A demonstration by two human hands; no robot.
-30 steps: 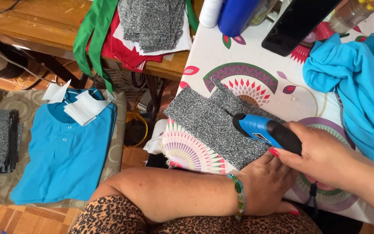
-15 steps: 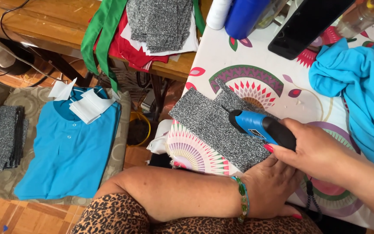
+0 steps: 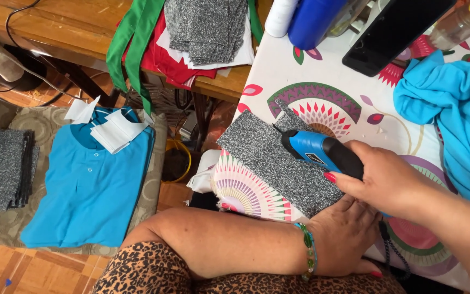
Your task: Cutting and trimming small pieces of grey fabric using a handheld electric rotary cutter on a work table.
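Note:
My right hand [image 3: 393, 182] grips a blue and black hand-held electric cutter [image 3: 322, 151], its nose resting on a grey speckled fabric piece [image 3: 276, 163]. A thin strip of the same fabric sticks up beside the nose. That fabric lies on a table covered with a white patterned cloth [image 3: 311, 103]. My left hand [image 3: 346, 237] lies flat on the near end of the fabric, under my right hand, with a beaded bracelet at the wrist.
A blue garment [image 3: 458, 120] is bunched at the table's right. A black phone [image 3: 395, 30] and a blue bottle [image 3: 314, 22] stand at the back. A blue shirt [image 3: 91, 185] and a stack of grey pieces [image 3: 1, 169] lie on the floor mat. More fabric is piled on a wooden bench [image 3: 202, 32].
The cutter has edged slightly along the grey fabric; both hands keep their hold. The view has shifted a little.

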